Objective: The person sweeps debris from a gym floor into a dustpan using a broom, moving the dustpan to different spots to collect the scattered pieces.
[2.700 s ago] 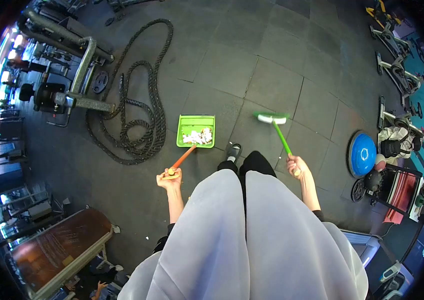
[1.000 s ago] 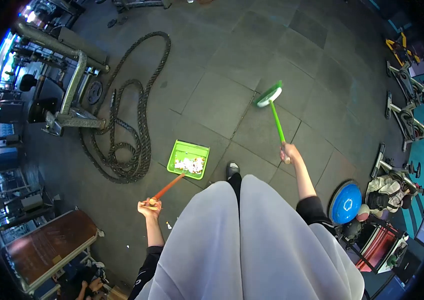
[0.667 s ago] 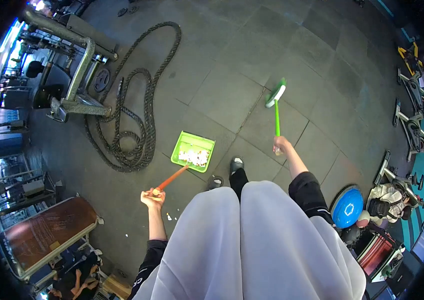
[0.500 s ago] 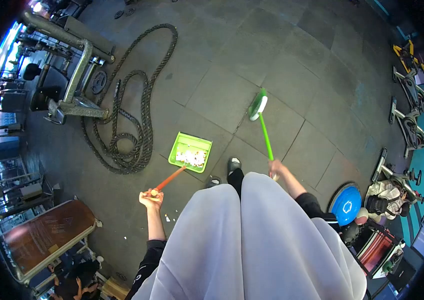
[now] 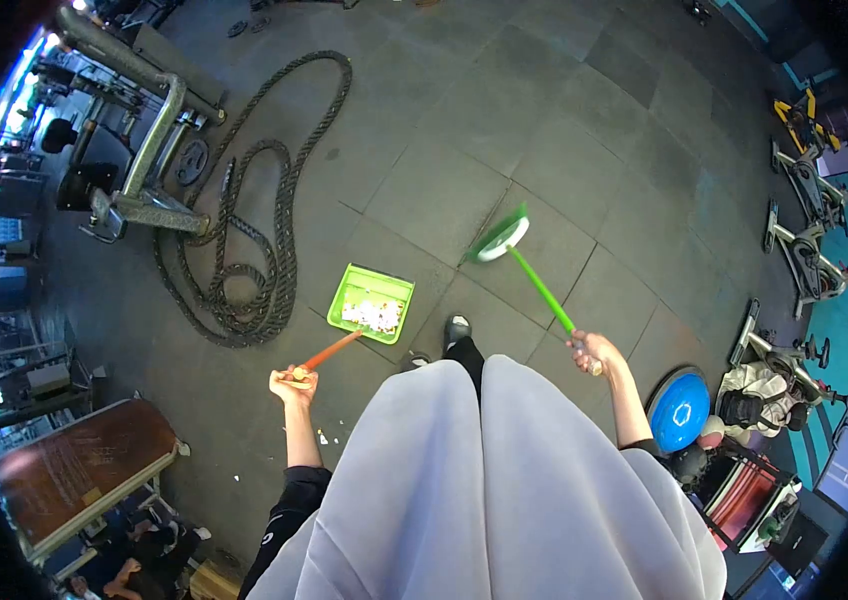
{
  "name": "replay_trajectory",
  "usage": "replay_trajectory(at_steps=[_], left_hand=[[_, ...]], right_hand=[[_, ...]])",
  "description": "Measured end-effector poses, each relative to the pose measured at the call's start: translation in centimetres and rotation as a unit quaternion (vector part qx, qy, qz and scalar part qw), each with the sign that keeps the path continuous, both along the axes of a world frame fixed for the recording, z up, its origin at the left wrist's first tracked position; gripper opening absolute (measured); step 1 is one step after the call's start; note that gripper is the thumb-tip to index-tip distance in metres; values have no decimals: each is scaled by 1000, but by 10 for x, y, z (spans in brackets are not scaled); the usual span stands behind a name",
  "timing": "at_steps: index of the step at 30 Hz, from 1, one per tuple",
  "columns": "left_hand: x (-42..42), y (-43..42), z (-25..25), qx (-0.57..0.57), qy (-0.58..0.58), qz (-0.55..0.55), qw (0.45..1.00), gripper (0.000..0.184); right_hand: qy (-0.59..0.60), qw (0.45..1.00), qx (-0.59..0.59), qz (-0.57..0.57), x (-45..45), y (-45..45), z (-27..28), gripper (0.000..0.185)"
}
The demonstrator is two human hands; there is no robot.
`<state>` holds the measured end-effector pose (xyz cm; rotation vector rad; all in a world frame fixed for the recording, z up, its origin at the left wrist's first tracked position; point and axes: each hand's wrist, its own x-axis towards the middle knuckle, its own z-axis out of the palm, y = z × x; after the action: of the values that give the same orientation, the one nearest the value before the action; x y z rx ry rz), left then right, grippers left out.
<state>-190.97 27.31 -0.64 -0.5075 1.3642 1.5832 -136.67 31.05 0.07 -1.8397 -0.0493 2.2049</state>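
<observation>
My left hand (image 5: pixel 294 384) is closed round the end of an orange handle (image 5: pixel 332 350), which leads to a light green dustpan (image 5: pixel 406 300). White scraps (image 5: pixel 372 316) lie heaped in the pan near its handle side. On the right, my right hand (image 5: pixel 596 352) grips the upper end of a broom (image 5: pixel 544 287) with a bright green stick. Its green and white head (image 5: pixel 501 238) is over the floor, ahead and to the right of the dustpan, apart from it. Whether the bristles touch the floor I cannot tell.
A thick black rope (image 5: pixel 289 220) lies coiled left of the dustpan, beside a weight machine (image 5: pixel 149 150). Small white bits (image 5: pixel 323 437) are scattered near my left forearm. A blue balance dome (image 5: pixel 679 410) and exercise bikes (image 5: pixel 804 250) stand right; a brown padded bench (image 5: pixel 84 470) is lower left.
The broom has tilted, its head moving left and nearer to me, while my right hand has shifted right and slightly down. The dustpan is still in my left hand.
</observation>
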Motion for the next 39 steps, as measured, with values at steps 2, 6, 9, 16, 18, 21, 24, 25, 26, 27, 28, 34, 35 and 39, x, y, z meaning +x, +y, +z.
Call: replay_trajectory(at_steps=[2,6,9,16,18,21,24,25,26,27,28,34,35,39], left_hand=[[-10,-3,-18,6,-11,-4,1000,15],[-6,-3,-17,36,-47,-62,996,12],[-1,-2,-13,32,-34,-54,997,16],[-7,-7,-18,9,-26,-35,999,11],[-9,-6,-14,15,-38,-50,998,11],[-9,-1,-7,30,-55,-66,996,11],[-9,3,-1,20,-30,-34,999,11],[-19,3,-10,29,-49,-76,995,11],[-26,2,-19,38,-67,-118,990,11],[-21,6,-13,23,-59,-96,993,11],[-19,9,-11,22,-60,-97,993,11],[-23,14,-13,31,-68,-120,990,12],[-24,13,-16,29,-68,-117,990,12],[-17,13,-7,-7,-28,-120,992,12]], right_hand=[[-43,998,44,13,0,15,-12,27],[-167,974,137,68,-27,58,-90,31],[-193,966,159,66,-63,79,-110,32],[-155,931,98,317,-98,11,-102,27],[-104,959,52,258,-96,-13,-103,27],[28,995,-54,80,-60,-19,-70,26],[60,995,-83,7,-40,-23,-16,25],[12,998,-52,42,-39,-27,-7,24],[11,998,-52,39,-39,-30,-1,24],[-19,999,-21,32,-38,-31,3,24],[-50,998,10,27,-38,-34,4,24],[-161,978,120,49,-77,-8,-61,28],[-170,977,117,57,-87,-2,-81,29],[-217,947,121,205,-118,-6,-112,33]])
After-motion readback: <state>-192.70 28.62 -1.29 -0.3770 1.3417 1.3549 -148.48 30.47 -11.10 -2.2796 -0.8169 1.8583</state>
